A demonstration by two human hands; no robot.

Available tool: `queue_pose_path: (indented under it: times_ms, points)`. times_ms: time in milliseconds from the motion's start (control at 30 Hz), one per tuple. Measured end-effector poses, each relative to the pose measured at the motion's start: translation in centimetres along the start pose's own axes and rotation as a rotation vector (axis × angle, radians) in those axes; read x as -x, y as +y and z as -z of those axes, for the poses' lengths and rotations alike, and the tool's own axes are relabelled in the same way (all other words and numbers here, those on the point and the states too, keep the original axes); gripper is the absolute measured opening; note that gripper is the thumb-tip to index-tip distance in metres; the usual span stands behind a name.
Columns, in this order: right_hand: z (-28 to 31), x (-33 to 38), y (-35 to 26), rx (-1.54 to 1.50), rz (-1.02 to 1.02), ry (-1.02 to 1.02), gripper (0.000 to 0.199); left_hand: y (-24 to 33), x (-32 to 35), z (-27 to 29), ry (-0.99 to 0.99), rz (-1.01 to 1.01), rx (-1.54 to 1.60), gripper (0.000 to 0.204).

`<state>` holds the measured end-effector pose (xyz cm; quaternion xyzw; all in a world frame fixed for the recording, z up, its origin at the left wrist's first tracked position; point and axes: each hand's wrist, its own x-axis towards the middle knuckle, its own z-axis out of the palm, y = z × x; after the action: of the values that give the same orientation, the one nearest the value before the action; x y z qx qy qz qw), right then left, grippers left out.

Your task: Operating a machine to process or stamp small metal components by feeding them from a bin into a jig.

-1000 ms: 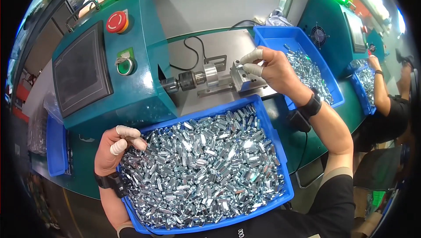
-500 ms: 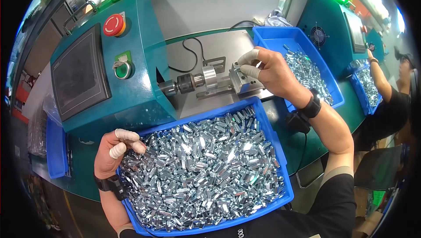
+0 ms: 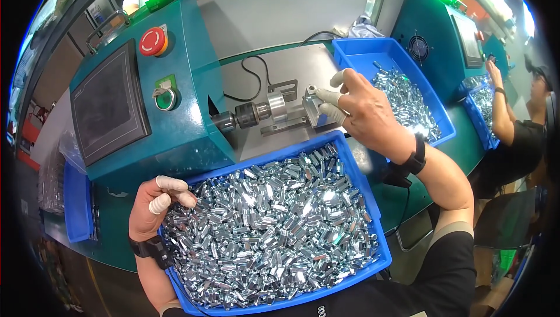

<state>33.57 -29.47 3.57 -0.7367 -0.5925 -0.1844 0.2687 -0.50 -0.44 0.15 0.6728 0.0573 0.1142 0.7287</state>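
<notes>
Over the bench, my right hand (image 3: 370, 110) has its covered index finger and thumb spread apart, with nothing seen between them. Its thumb side is right at the small metal fixture block (image 3: 314, 107), where a small metal piece (image 3: 312, 89) sits at the top. To the block's left is a chuck (image 3: 248, 114) with a silver collar (image 3: 277, 107). My left hand (image 3: 153, 206), fingers curled and white-covered at the tips, is at the left rim of a blue tray (image 3: 357, 180) heaped with shiny hexagonal metal pieces (image 3: 274, 223). What it holds, if anything, is hidden.
A green machine (image 3: 192, 72) with a dark screen (image 3: 111, 95), red stop button (image 3: 153, 41) and green button (image 3: 165, 99) stands left. Another blue tray (image 3: 361, 45) with metal pieces lies beyond my right hand. A co-worker's arm (image 3: 503, 112) is at far right.
My right index finger and thumb have parted, and the hand has shifted slightly down at the fixture. My left hand stays curled by the tray rim.
</notes>
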Motion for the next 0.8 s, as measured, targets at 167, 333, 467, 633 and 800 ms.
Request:
queue_pose_path:
  times_ms: [167,333,467,633,800]
  points:
    - [0.4,0.1,-0.3,-0.104,-0.136,-0.108,0.031,-0.1,0.0,-0.1,0.010,0.005,0.007,0.044]
    - [0.5,0.2,0.2,-0.075,-0.101,-0.213,0.040,-0.1,0.2,0.1,0.005,0.010,-0.003,0.048]
    - [0.5,0.2,-0.9,-0.546,-0.558,-0.290,0.047,-0.1,0.0,-0.1,0.006,0.011,0.006,0.047]
    - [-0.2,0.9,-0.5,-0.903,-0.651,-0.238,0.051,0.0,-0.2,-0.2,0.001,0.000,0.008,0.043]
    - [-0.1,0.8,0.1,-0.959,-0.673,-0.298,0.050,0.0,-0.2,-0.2,0.003,-0.009,0.009,0.042]
